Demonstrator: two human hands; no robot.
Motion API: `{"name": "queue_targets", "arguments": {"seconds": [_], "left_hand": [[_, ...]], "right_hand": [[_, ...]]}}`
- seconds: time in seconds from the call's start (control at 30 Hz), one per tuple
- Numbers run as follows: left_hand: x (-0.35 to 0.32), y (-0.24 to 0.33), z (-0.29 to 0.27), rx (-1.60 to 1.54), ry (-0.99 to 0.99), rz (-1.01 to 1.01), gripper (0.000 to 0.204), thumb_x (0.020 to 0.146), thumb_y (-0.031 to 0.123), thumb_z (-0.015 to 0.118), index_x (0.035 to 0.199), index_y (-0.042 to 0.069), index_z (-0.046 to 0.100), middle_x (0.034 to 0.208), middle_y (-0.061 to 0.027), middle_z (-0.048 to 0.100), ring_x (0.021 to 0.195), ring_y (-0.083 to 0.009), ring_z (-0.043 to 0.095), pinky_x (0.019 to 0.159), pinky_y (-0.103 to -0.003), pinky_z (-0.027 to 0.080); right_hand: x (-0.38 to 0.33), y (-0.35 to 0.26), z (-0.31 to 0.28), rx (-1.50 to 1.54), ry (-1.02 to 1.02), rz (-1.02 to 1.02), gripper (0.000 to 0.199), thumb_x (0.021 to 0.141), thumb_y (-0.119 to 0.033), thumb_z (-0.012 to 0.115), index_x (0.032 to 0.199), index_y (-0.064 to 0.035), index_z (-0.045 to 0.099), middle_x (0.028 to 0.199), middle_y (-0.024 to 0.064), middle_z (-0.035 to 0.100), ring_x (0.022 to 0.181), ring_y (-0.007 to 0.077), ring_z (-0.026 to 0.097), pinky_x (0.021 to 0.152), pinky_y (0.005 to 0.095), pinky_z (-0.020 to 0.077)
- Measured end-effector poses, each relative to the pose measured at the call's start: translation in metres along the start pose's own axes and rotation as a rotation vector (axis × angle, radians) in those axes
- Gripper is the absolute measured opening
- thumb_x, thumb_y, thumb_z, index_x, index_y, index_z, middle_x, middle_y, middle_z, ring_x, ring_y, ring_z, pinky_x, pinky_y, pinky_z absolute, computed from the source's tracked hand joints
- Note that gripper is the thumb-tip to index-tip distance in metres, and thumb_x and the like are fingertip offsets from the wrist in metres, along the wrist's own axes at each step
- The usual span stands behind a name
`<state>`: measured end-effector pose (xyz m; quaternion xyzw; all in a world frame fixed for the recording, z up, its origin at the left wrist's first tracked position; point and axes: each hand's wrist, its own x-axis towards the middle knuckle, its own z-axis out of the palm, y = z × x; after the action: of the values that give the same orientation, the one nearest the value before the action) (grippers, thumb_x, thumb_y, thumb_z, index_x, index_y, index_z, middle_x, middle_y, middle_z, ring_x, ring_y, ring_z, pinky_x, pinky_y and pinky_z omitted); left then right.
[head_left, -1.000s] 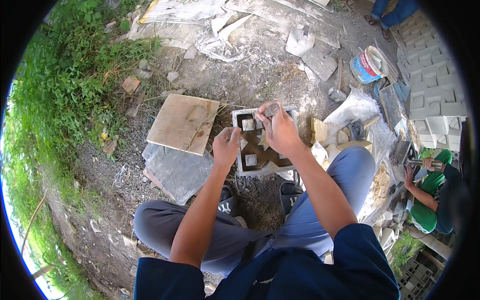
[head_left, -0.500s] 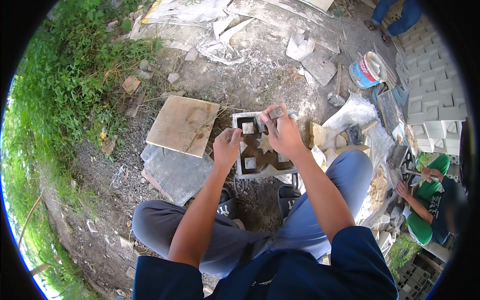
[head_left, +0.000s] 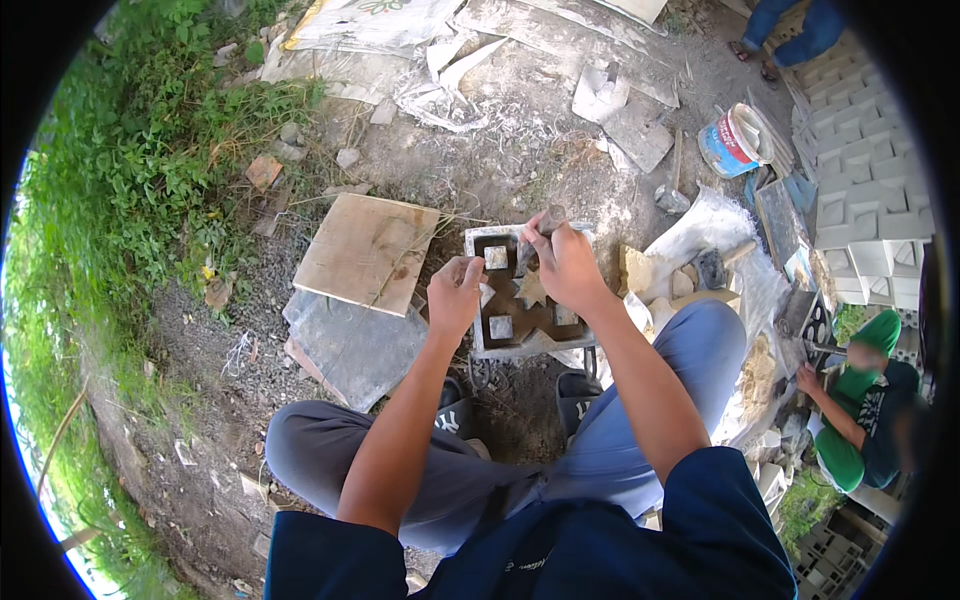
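Note:
A square metal mould (head_left: 522,338) with a star-shaped core and small square blocks lies on the dirt between my feet. My right hand (head_left: 568,266) is closed around a short tool handle (head_left: 545,222) and hovers over the mould's far right part. My left hand (head_left: 455,296) rests at the mould's left edge, fingers curled on its rim. Whether the left hand holds anything loose I cannot tell. I am squatting, knees to both sides.
A brown square board (head_left: 368,252) and a grey slab (head_left: 350,345) lie left of the mould. A tub (head_left: 732,142) and stacked pale patterned blocks (head_left: 865,190) sit at right, where another person in green (head_left: 870,400) squats. Grass (head_left: 120,170) borders the left.
My right hand with the tool has shifted slightly over the mould's far side. My left hand stays at the left edge.

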<state>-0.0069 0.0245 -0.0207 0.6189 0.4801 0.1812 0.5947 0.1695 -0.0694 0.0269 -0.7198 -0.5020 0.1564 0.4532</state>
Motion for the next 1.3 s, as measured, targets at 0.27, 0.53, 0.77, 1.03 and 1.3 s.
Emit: {"name": "queue_targets", "arguments": {"seconds": [0.27, 0.53, 0.77, 1.03, 1.3], "left_hand": [[0.002, 0.002, -0.002, -0.047, 0.002, 0.012, 0.035, 0.104, 0.031, 0.066, 0.108, -0.002, 0.074, 0.083, -0.0075, 0.076, 0.067, -0.0099, 0.065, 0.061, -0.028, 0.051], [-0.001, 0.009, -0.002, -0.061, -0.011, 0.015, 0.034, 0.104, 0.029, 0.066, 0.11, -0.003, 0.073, 0.084, -0.007, 0.075, 0.073, -0.01, 0.067, 0.064, -0.028, 0.054], [-0.004, 0.008, -0.001, -0.089, -0.015, 0.025, 0.034, 0.103, 0.03, 0.067, 0.11, -0.002, 0.074, 0.085, -0.007, 0.076, 0.073, -0.0105, 0.069, 0.064, -0.027, 0.054], [0.001, 0.01, 0.004, -0.081, -0.02, 0.081, 0.034, 0.103, 0.029, 0.067, 0.109, -0.003, 0.073, 0.081, -0.0057, 0.075, 0.064, -0.0085, 0.062, 0.059, -0.027, 0.048], [0.0, 0.013, 0.001, -0.007, -0.039, 0.053, 0.031, 0.106, 0.029, 0.063, 0.116, 0.001, 0.072, 0.086, -0.0047, 0.075, 0.066, -0.0073, 0.062, 0.06, -0.024, 0.049]], "right_hand": [[-0.005, -0.007, 0.002, -0.027, -0.053, -0.002, 0.022, 0.099, -0.001, 0.058, 0.119, 0.0063, 0.049, 0.097, 0.023, 0.072, 0.092, 0.0448, 0.072, 0.076, 0.0496, 0.056], [-0.001, -0.004, 0.0, 0.075, -0.178, 0.202, 0.024, 0.096, 0.005, 0.055, 0.118, 0.0003, 0.045, 0.103, 0.0156, 0.069, 0.096, 0.0414, 0.071, 0.081, 0.0466, 0.0551], [-0.007, 0.008, 0.004, 0.065, -0.199, 0.082, 0.034, 0.093, 0.01, 0.055, 0.124, 0.0021, 0.044, 0.104, 0.0225, 0.067, 0.102, 0.045, 0.068, 0.086, 0.0448, 0.0535], [-0.006, 0.021, 0.003, 0.14, -0.237, 0.186, 0.021, 0.103, 0.001, 0.053, 0.122, -0.0036, 0.045, 0.105, 0.0196, 0.066, 0.091, 0.0354, 0.071, 0.077, 0.0451, 0.0534], [-0.006, -0.033, -0.031, 0.224, -0.025, 0.171, 0.019, 0.106, -0.017, 0.063, 0.111, -0.0054, 0.05, 0.082, 0.0108, 0.066, 0.073, 0.0236, 0.066, 0.069, 0.0366, 0.0518]]}}
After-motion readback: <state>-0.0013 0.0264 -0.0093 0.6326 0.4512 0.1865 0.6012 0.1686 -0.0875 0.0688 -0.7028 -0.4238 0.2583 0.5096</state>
